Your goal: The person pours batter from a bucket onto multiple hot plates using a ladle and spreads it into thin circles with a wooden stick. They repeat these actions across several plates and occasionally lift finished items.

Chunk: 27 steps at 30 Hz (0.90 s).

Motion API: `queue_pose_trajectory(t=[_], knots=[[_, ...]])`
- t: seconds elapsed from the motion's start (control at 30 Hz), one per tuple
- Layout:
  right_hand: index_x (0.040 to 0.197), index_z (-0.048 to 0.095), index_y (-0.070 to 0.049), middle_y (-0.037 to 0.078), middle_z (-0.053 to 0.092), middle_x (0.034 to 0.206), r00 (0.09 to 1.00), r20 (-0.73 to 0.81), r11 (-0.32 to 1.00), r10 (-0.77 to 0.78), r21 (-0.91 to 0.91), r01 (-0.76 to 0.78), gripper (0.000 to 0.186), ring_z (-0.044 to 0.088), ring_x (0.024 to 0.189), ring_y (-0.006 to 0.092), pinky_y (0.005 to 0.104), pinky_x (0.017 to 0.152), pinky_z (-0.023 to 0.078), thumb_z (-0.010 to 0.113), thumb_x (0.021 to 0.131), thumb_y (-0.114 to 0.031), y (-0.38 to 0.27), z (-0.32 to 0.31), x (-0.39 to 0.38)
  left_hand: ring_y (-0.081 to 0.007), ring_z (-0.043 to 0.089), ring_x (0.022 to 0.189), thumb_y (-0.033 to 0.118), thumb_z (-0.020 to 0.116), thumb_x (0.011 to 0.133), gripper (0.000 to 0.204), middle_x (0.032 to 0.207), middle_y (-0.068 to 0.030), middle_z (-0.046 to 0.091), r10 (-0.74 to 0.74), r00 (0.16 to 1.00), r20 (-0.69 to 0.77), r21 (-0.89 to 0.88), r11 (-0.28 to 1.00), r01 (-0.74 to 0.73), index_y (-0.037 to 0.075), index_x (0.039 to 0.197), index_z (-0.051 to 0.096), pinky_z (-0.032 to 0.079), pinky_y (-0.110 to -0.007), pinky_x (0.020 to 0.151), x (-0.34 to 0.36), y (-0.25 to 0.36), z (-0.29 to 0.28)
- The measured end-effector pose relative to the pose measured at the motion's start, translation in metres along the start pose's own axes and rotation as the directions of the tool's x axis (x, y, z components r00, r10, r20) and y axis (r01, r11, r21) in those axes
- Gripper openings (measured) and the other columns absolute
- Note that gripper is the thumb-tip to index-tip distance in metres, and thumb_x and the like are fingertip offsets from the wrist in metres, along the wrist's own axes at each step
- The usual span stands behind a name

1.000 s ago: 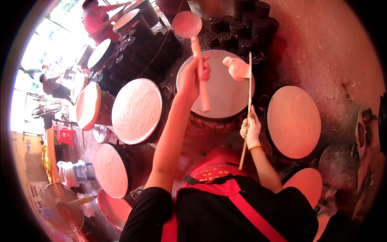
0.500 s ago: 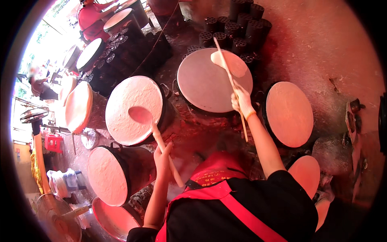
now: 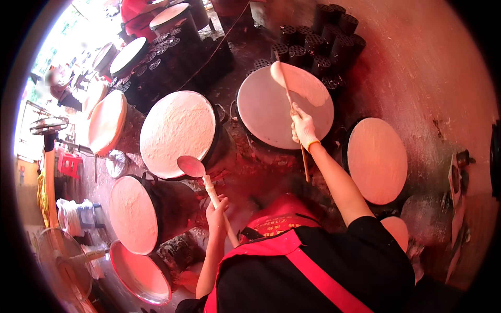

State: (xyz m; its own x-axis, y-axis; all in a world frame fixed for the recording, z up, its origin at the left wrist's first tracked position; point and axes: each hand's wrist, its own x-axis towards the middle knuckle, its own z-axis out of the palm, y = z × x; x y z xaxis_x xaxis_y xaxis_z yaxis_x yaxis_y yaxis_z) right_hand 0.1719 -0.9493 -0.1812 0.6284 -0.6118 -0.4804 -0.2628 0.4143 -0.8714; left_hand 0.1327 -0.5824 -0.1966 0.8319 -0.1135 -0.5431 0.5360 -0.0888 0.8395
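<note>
A: ok so how many tools are out, and who's got what?

B: two, one per hand. The right hand [image 3: 302, 126] has its grip wrapped round a thin stick [image 3: 286, 86], over the grey pan [image 3: 269, 115]. The left hand [image 3: 216, 211] has its grip closed on the handle of one ladle [image 3: 191, 166], left of the grey pan and nearer the wearer.

A: anything on that grey pan?

B: one pale patch [image 3: 311, 93] on its far part, with the stick crossing over it. Can't tell if the stick actually touches.

A: and the other rounds?

B: I get at least four pale-topped pans [image 3: 180, 135] to the left of the grey pan, the biggest-looking one just beside it. Then two right-hand pans [image 3: 378, 160] on its right, the lower one partly hidden by the wearer's sleeve [image 3: 373, 237].

A: those black things?

B: black cylinders [image 3: 342, 49] with holes in their tops, just beyond the grey pan. More than ten, but they overlap so no exact count. Plus two fans [image 3: 62, 263] and one red crate [image 3: 69, 164], all way off to its left lol
</note>
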Motion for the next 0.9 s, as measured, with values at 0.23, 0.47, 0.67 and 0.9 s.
queue_pose_trajectory(t=[0.23,0.47,0.67,0.9], knots=[[0.132,0.053,-0.025,-0.006,0.036,0.052,0.975,0.222,0.992,-0.023,-0.116,0.050,0.037,0.028,0.032,0.0052,0.0221,0.029,0.024,0.054,0.095,-0.023,-0.009,-0.107,-0.015,-0.0123,0.058,0.083,0.014,0.065,0.085,0.024,0.092,-0.0038,0.061,-0.109,0.984,-0.140,-0.136,0.987,0.089,-0.001,0.103,0.061,0.048,-0.028,0.078,-0.021,-0.018,0.026],[0.134,0.052,-0.024,-0.007,0.034,0.053,0.953,0.302,0.983,0.012,-0.177,0.044,0.039,0.029,0.034,0.0047,0.0226,0.030,0.025,0.056,0.094,-0.027,-0.018,-0.108,0.040,-0.0214,0.068,0.086,0.013,0.062,0.086,0.019,0.095,-0.0100,0.064,-0.208,0.965,-0.157,-0.303,0.941,0.153,0.000,0.100,0.058,0.054,-0.027,0.072,-0.057,-0.035,0.078],[0.133,0.052,-0.021,-0.008,0.035,0.053,0.782,0.603,0.959,0.157,-0.283,0.025,0.036,0.026,0.033,0.0039,0.0208,0.029,0.021,0.051,0.097,-0.023,-0.031,-0.130,0.019,-0.0154,0.062,0.087,0.013,0.063,0.086,0.016,0.093,-0.0047,0.062,-0.289,0.928,-0.234,-0.434,0.885,0.166,0.003,0.097,0.060,0.052,-0.026,0.073,-0.081,-0.047,0.091],[0.132,0.053,-0.019,-0.005,0.038,0.054,0.916,0.395,0.992,0.072,-0.125,-0.024,0.039,0.027,0.033,0.0044,0.0226,0.029,0.022,0.055,0.095,-0.029,-0.051,-0.162,0.075,-0.0130,0.061,0.087,0.015,0.064,0.085,0.016,0.090,-0.0037,0.061,-0.252,0.924,-0.288,-0.417,0.901,0.116,0.004,0.095,0.059,0.051,-0.026,0.076,-0.087,-0.029,0.097]])
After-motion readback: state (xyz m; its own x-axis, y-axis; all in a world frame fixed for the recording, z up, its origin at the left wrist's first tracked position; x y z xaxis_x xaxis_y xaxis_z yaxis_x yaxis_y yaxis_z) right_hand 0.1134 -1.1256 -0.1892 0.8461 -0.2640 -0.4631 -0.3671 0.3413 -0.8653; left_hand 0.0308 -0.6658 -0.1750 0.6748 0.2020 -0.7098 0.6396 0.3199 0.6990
